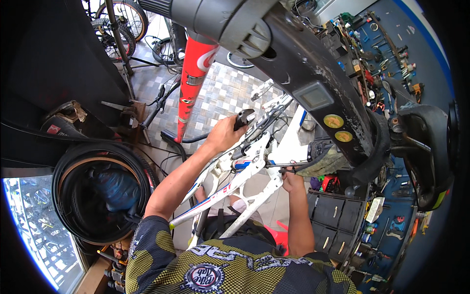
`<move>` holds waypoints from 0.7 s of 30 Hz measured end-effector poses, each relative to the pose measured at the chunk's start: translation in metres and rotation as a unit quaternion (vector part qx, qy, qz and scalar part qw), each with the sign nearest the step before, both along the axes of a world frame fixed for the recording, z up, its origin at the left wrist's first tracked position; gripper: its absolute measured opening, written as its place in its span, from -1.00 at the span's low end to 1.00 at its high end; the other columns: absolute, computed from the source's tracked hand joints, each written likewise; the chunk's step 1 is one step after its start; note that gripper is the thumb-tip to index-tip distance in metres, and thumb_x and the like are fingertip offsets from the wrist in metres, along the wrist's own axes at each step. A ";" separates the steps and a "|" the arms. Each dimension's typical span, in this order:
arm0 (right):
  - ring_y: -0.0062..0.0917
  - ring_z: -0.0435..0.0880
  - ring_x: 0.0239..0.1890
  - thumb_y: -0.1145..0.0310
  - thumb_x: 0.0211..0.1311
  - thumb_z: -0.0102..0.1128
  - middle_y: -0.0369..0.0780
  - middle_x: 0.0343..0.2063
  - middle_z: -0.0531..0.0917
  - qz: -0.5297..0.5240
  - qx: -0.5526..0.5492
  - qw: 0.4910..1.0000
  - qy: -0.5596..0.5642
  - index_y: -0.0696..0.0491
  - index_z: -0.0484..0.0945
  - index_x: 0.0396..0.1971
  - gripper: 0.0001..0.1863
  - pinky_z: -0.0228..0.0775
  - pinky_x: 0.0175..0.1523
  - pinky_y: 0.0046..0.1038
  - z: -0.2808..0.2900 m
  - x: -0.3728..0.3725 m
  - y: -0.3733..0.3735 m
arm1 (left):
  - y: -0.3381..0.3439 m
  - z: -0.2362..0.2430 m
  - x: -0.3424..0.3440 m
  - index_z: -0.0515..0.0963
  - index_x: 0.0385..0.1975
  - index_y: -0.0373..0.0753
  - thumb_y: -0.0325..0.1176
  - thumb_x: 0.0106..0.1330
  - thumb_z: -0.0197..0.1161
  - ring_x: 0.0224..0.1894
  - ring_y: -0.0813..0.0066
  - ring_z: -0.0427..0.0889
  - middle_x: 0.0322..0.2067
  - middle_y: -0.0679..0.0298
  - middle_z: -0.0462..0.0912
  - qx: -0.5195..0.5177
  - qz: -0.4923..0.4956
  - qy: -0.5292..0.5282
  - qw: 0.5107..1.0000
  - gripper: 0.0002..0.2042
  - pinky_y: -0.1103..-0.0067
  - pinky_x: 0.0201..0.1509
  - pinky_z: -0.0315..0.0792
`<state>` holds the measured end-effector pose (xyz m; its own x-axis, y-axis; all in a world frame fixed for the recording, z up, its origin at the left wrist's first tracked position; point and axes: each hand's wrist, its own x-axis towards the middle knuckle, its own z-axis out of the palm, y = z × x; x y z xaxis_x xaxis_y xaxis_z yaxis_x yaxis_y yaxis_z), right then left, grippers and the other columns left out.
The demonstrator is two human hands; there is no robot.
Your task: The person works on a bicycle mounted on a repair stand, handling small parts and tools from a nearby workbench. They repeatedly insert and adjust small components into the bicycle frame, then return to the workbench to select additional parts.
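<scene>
A white bicycle frame (245,180) with blue and red markings stands tilted in front of me, its linkage and dark cables near the middle. My left hand (226,133) is closed round a black object (243,119) with a pale metal end, beside the upper part of the frame; its exact kind cannot be told. On the other side, my right hand (293,182) reaches up to a pivot on the white frame. Its fingers are closed there, and what they hold is too small and partly hidden to name.
A large black stand arm (293,63) crosses overhead, with a red tube (193,78) beside it. Tyres (61,196) are stacked at left. Tools hang on a blue wall board (391,44) at right, above dark drawers (338,210). Other bicycles (122,24) stand far left.
</scene>
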<state>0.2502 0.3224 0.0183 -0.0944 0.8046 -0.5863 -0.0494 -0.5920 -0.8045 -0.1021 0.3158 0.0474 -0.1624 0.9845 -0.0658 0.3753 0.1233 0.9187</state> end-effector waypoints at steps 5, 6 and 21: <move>-0.54 0.71 -0.26 0.38 0.53 0.22 -0.31 -0.26 0.68 -0.027 0.055 0.997 0.036 -0.03 0.56 -0.01 -0.87 0.52 -0.33 -0.52 0.032 -0.023 -0.008 | 0.006 0.006 0.000 0.72 -0.43 -0.36 -0.16 0.28 0.50 -0.56 0.56 0.51 -0.63 0.37 0.57 -0.043 -0.034 -0.129 0.990 -0.68 0.43 -0.43 0.42; -0.51 0.71 -0.25 0.40 0.53 0.21 -0.28 -0.26 0.68 -0.011 0.087 0.996 -0.003 0.00 0.56 -0.01 -0.86 0.54 -0.32 -0.51 0.037 -0.028 -0.011 | 0.006 0.009 0.000 0.73 -0.42 -0.35 -0.19 0.28 0.50 -0.57 0.61 0.50 -0.63 0.41 0.57 -0.046 -0.036 -0.160 0.985 -0.71 0.47 -0.47 0.40; 0.02 0.74 -0.15 0.42 0.23 0.34 0.01 -0.20 0.77 0.207 0.552 0.714 -0.377 0.09 0.74 -0.16 -0.80 0.59 -0.08 -0.13 0.084 -0.028 -0.002 | 0.013 0.029 0.017 0.58 -0.36 -0.23 -0.55 0.24 0.26 -0.64 0.72 0.35 -0.33 0.33 0.77 -0.076 -0.070 -0.298 0.949 -0.94 0.64 -0.56 0.26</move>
<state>0.2218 0.3204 0.1026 -0.4504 0.8105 0.3745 0.6396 0.5856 -0.4980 -0.0849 0.3290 0.0759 0.0797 0.9657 -0.2469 -0.1822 0.2577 0.9489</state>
